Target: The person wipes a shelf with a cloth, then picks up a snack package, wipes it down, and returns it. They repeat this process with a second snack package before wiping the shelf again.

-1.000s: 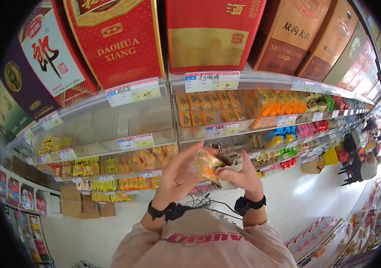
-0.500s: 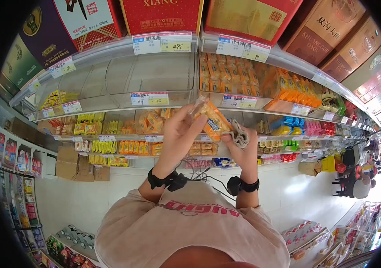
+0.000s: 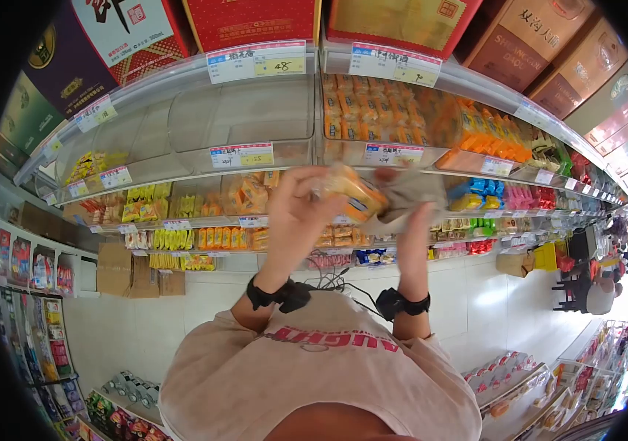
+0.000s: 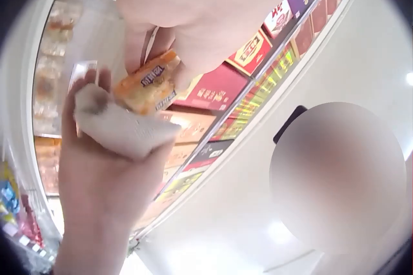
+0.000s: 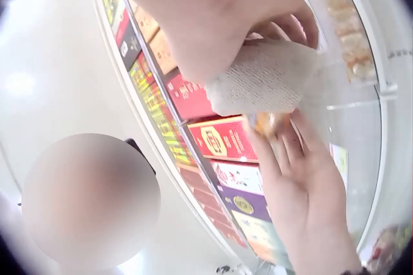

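In the head view my left hand [image 3: 288,224] pinches an orange-and-clear wrapped snack packet [image 3: 358,200] between thumb and fingers. Facing it, my right hand [image 3: 415,239] holds a grey cloth [image 3: 411,197], blurred in the head view. The left wrist view shows the packet's printed orange wrapper [image 4: 151,85] beneath the left hand, with the cloth [image 4: 119,123] lying across the right palm close beside it. In the right wrist view the ribbed cloth [image 5: 264,75] hangs under the right hand's curled fingers and hides part of the packet [image 5: 270,122].
Behind the hands, clear shelf bins hold similar orange packets [image 3: 373,110] and other wrapped sweets [image 3: 476,195]. Liquor boxes [image 3: 251,18] stand on the shelf above, with price tags along its edge. Cardboard [image 3: 126,272] leans at lower left; black cables [image 3: 329,275] hang between the wrists.
The head view has tilted down, so the shelves sit higher. The cloth, earlier bunched in the right hand, is now spread wider beside the packet. The left hand keeps hold of the packet.
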{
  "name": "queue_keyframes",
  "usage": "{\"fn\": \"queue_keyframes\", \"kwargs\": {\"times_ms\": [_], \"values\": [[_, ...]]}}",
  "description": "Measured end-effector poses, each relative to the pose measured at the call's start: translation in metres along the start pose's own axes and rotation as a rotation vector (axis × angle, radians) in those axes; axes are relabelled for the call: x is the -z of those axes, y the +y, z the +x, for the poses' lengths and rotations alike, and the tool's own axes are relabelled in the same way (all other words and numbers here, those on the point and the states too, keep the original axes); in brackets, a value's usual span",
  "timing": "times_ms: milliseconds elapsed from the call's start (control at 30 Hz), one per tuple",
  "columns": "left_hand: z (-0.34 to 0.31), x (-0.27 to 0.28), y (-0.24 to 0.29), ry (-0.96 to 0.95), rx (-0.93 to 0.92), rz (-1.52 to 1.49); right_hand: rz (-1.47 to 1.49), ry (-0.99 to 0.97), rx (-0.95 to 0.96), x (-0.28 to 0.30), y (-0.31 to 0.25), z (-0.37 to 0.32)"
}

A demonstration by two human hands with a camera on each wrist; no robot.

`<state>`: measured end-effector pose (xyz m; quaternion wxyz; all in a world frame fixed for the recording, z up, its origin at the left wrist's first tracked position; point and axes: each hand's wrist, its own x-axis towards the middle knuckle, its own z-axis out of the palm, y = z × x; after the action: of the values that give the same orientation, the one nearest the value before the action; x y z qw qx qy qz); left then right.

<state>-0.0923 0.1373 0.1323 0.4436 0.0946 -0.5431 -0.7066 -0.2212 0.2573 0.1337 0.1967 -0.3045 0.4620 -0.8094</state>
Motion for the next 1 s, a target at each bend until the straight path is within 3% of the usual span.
{"fn": "queue_keyframes", "kwargs": {"times_ms": [67,133,167,267,367,467,567,600,700,767,833,900,1000], "values": [[-0.004,-0.020,0.001,-0.026,-0.053,0.078,-0.175,-0.170,-0.031,0.001,0.006,-0.003],[-0.002,-0.021,0.008,-0.053,0.008,0.071,-0.350,-0.343,-0.057,0.001,0.012,-0.001],[0.001,-0.018,0.007,-0.076,0.012,0.062,-0.362,-0.261,-0.083,-0.001,0.011,-0.002],[0.003,-0.013,0.003,-0.087,0.044,0.065,-0.634,-0.342,0.109,0.004,-0.001,-0.004],[0.007,-0.005,-0.002,-0.093,0.115,0.108,-0.655,-0.346,0.094,0.009,0.003,-0.005],[0.007,-0.007,0.001,-0.107,0.088,0.091,-0.626,-0.382,0.004,0.009,0.002,-0.010],[0.004,-0.010,0.016,-0.125,0.089,-0.049,-0.593,-0.437,0.081,0.018,0.010,-0.015],[0.004,-0.010,0.020,-0.132,0.103,-0.112,-0.506,-0.366,0.052,0.017,0.011,-0.014],[0.006,0.002,0.003,0.012,-0.024,-0.021,-0.193,-0.229,0.021,0.020,0.018,-0.003],[0.002,-0.002,-0.005,0.006,-0.044,0.201,0.015,-0.116,-0.005,0.016,0.029,-0.004],[-0.002,-0.016,-0.012,-0.035,-0.151,0.418,-0.233,-0.056,-0.029,0.010,0.027,-0.020],[-0.005,-0.029,-0.013,-0.111,-0.352,0.633,-0.126,-0.094,-0.006,-0.005,0.018,-0.016],[-0.002,-0.034,0.006,-0.255,-0.294,0.640,-0.032,-0.101,0.002,-0.003,0.014,-0.007]]}}
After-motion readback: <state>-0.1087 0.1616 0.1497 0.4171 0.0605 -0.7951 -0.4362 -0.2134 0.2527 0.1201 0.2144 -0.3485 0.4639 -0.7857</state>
